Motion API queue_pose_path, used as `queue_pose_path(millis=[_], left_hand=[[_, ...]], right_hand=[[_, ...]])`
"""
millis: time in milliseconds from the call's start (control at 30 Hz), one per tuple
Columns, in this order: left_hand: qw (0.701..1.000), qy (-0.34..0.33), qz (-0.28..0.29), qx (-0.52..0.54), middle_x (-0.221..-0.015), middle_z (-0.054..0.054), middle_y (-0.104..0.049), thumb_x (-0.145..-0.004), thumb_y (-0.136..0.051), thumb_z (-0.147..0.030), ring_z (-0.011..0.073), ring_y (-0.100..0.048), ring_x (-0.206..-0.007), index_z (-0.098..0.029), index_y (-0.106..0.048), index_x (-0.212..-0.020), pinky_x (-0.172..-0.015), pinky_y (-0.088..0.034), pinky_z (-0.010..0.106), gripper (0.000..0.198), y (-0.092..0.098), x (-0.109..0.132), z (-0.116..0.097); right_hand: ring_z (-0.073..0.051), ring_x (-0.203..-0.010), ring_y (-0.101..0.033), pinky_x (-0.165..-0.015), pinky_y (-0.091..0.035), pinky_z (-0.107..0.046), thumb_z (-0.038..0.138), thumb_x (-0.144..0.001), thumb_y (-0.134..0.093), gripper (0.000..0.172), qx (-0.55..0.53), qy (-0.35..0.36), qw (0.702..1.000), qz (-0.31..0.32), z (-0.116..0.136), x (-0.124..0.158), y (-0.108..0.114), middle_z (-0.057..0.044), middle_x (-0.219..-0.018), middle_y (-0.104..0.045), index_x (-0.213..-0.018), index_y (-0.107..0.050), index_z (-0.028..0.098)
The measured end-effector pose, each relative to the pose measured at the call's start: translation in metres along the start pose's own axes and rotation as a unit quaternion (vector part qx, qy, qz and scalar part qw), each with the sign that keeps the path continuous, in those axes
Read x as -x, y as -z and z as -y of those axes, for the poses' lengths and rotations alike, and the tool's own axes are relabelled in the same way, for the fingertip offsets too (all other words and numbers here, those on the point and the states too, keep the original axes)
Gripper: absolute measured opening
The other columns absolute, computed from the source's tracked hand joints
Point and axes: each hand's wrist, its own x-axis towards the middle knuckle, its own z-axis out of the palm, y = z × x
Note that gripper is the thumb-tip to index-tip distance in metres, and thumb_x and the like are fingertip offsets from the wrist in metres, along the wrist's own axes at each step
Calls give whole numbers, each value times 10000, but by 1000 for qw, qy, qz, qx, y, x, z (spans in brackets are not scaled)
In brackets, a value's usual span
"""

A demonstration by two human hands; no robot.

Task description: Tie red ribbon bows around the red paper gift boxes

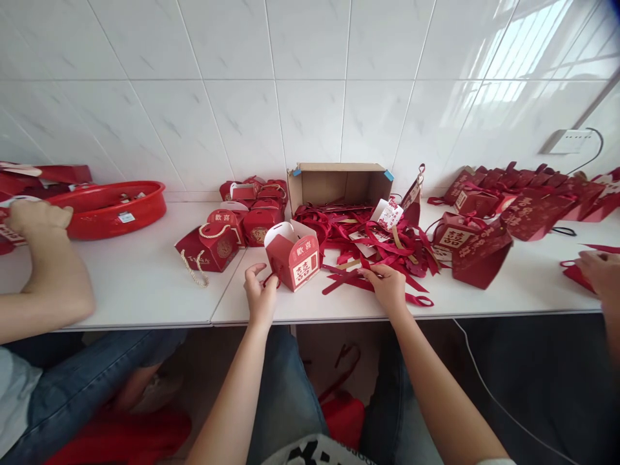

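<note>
My left hand [260,294] rests at the table's front edge, fingers pinched on a thin red ribbon end just left of an open red gift box [294,255] with white flaps and gold characters. My right hand [387,285] lies on the near edge of a heap of red ribbons [372,245], fingers closed on one ribbon strip. The box stands between my two hands.
An open cardboard carton [339,184] lies on its side behind the ribbons. Several finished red boxes [237,223] stand to the left, red paper bags [513,206] to the right. A red basin [109,206] sits far left by a co-worker's arm [48,271]; another person's hand [600,271] is at far right.
</note>
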Motion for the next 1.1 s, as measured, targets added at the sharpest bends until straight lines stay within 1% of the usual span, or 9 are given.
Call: queue_pose_path(millis=[100,233,333,433,500,567,667,800,1100], left_hand=[[999,-29,-2,-15,-1123,83,-572,-769,-597,-305,200,-594,-903,-226,-545,-993,-734,-493,314,243,1,5,-4],[995,-93,0,-40,-1203,90,-563,-814,-578,-344,265,-452,-1215,-243,-562,-1014,-944,-421,393,225,4,13,-15],[973,-215,-6,-83,-1181,90,-576,-825,-560,-266,258,-470,-1206,-227,-572,-965,-1027,-355,424,147,4,3,-34],[918,-359,12,-166,-1172,89,-592,-802,-492,-119,254,-506,-1164,-214,-589,-989,-1044,-332,433,231,-1,-23,-63],[880,-393,125,-234,-1250,64,-587,-754,-418,-17,248,-456,-1238,-241,-572,-1150,-1046,-319,427,481,-7,-45,-83],[836,-384,257,-297,-1333,51,-550,-729,-394,11,256,-400,-1307,-288,-487,-1307,-1036,-301,450,658,-13,-63,-98],[796,-356,364,-329,-1326,48,-568,-774,-472,-80,275,-436,-1289,-308,-517,-1287,-1019,-281,469,563,-17,-76,-105],[818,-348,337,-311,-1233,48,-629,-788,-578,-231,269,-531,-1188,-273,-622,-1109,-1034,-246,454,327,-13,-71,-96],[824,-365,271,-338,-1078,42,-673,-780,-632,-313,254,-617,-1019,-227,-577,-972,-979,-253,446,217,-17,-59,-93]], right_hand=[[-153,-578,-545,-562,-417,-249,581,-797,-554,458,-19,8,1000,14,-2,1,0,-43,-644,-649,-705,-716,163],[-136,-525,-478,-536,-383,-250,569,-820,-528,453,-28,17,999,17,-7,1,-1,-19,-568,-580,-708,-679,157],[-133,-512,-464,-528,-376,-248,561,-831,-513,447,-31,19,999,9,-8,2,0,-11,-550,-564,-753,-676,152],[-135,-519,-473,-527,-383,-246,560,-826,-519,440,-30,26,999,9,-6,2,0,-19,-567,-580,-725,-666,157],[-139,-530,-487,-534,-392,-245,560,-822,-521,437,-28,29,999,11,-5,2,1,-24,-576,-591,-705,-661,163],[-142,-536,-497,-541,-398,-247,558,-825,-517,436,-24,28,999,10,-5,2,1,-25,-578,-596,-696,-662,167],[-146,-535,-491,-542,-395,-258,561,-817,-526,435,-14,18,1000,-2,-7,2,1,-29,-574,-593,-686,-668,172],[-178,-594,-545,-598,-437,-289,592,-769,-559,445,-9,5,1000,-24,-9,2,-1,-64,-644,-649,-719,-698,172],[-184,-579,-567,-585,-454,-293,593,-742,-578,448,-8,-9,1000,-16,-9,2,-1,-74,-642,-664,-711,-703,164]])
